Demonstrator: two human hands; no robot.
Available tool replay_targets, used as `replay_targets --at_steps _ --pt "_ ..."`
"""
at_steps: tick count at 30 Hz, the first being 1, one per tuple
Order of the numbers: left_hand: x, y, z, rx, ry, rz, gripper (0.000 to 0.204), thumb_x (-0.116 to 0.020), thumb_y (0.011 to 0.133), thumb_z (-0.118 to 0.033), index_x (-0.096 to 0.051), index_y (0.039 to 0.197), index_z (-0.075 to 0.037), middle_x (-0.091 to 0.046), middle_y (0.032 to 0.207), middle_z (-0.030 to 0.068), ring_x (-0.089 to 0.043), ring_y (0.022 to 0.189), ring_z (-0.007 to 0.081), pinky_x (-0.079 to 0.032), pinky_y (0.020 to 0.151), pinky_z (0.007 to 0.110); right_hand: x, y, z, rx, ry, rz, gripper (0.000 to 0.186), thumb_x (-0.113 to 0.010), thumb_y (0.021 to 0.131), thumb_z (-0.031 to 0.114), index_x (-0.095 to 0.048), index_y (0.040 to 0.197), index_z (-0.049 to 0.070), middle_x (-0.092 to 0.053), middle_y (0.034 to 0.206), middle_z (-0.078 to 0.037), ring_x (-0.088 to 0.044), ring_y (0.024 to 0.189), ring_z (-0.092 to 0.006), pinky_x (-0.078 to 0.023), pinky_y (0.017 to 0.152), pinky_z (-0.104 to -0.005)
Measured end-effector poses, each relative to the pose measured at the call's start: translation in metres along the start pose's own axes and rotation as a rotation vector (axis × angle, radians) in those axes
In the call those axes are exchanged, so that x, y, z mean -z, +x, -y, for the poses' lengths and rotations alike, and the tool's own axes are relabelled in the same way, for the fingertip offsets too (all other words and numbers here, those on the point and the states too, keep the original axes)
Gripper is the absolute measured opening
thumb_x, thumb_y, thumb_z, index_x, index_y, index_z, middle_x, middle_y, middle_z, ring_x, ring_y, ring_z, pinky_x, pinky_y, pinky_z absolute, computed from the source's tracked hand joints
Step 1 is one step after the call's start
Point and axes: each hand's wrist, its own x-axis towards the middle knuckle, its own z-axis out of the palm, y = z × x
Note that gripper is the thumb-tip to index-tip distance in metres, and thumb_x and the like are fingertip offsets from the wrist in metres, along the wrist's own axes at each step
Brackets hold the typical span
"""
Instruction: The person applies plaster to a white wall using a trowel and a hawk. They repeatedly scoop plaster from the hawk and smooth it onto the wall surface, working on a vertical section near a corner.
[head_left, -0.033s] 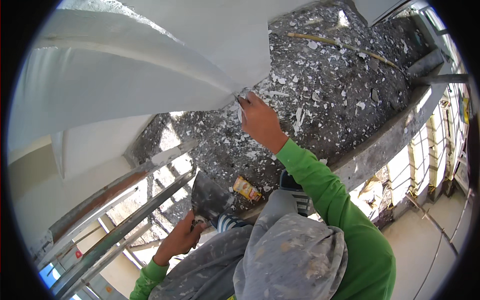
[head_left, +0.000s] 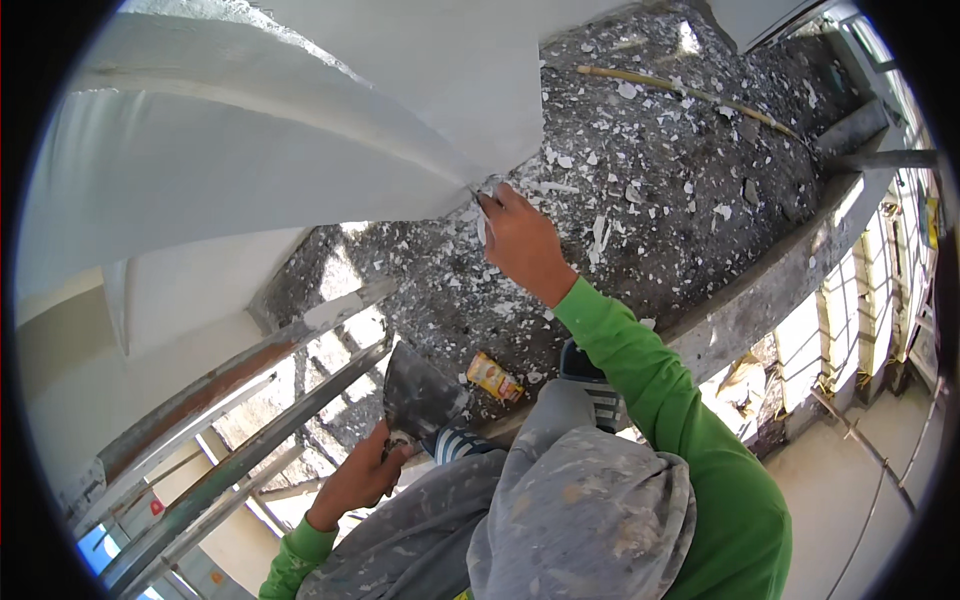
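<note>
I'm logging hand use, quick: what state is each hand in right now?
Left hand: closed, holding a dark, flat-bladed tool.
Right hand: closed, pinching a small thin tool; its exact kind cannot be told.

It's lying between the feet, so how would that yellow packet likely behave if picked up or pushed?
The yellow packet looks like small, thin packaging, so it is probably light and may bend when gripped; its contents can't be seen. Lying flat, it seems unlikely to roll. Pushed, it might catch on the scattered white flakes.
</note>
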Motion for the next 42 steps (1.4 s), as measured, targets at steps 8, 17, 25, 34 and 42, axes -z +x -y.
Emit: replay_targets --at_steps 8,17,25,34,42 --pt "0.000 0.000 0.003 0.011 0.039 0.022 0.042 -0.051 0.097 -0.020 -0.036 0.134 -0.006 -0.054 0.059 0.0059 -0.054 0.047 0.0158 -0.043 0.047 0.032 -0.001 0.003 0.004 -0.011 0.016 0.030 0.032 -0.060 0.078 0.004 -0.061 0.110 -0.001 -0.052 0.100 -0.012 -0.061 0.082 -0.0283 -0.053 0.066 -0.0373" --pt "0.004 0.003 0.000 -0.027 0.069 0.019 0.037 -0.050 0.098 -0.021 -0.038 0.127 -0.002 -0.056 0.060 0.0086 -0.055 0.046 0.0171 -0.042 0.044 0.033 0.022 0.007 0.010 -0.091 0.144 0.062 0.029 -0.060 0.081 0.006 -0.061 0.109 -0.001 -0.052 0.095 -0.013 -0.059 0.079 -0.0328 -0.051 0.066 -0.0418" --pt "0.002 0.006 0.011 -0.082 0.053 -0.006 0.036 -0.050 0.098 -0.022 -0.039 0.124 0.000 -0.056 0.059 0.0096 -0.054 0.046 0.0173 -0.042 0.044 0.033 0.015 -0.008 -0.016 -0.072 0.100 0.017 0.030 -0.060 0.082 0.006 -0.063 0.111 0.002 -0.054 0.095 -0.012 -0.061 0.079 -0.0314 -0.051 0.068 -0.0416" --pt "0.007 0.002 -0.002 -0.072 0.021 0.033 0.044 -0.049 0.098 -0.022 -0.033 0.135 -0.004 -0.055 0.059 0.0080 -0.054 0.045 0.0169 -0.043 0.044 0.033 0.015 0.014 0.007 -0.004 0.055 0.050 0.026 -0.060 0.080 0.006 -0.064 0.106 0.002 -0.053 0.091 -0.010 -0.061 0.080 -0.0287 -0.053 0.067 -0.0390" --pt "0.007 0.003 0.001 0.000 0.014 0.047 0.035 -0.050 0.098 -0.026 -0.039 0.118 0.000 -0.054 0.058 0.0079 -0.054 0.045 0.0162 -0.042 0.045 0.032 0.042 0.025 0.031 -0.001 0.029 0.117 0.024 -0.060 0.080 0.005 -0.064 0.104 0.001 -0.052 0.089 -0.009 -0.061 0.081 -0.0267 -0.053 0.065 -0.0377"
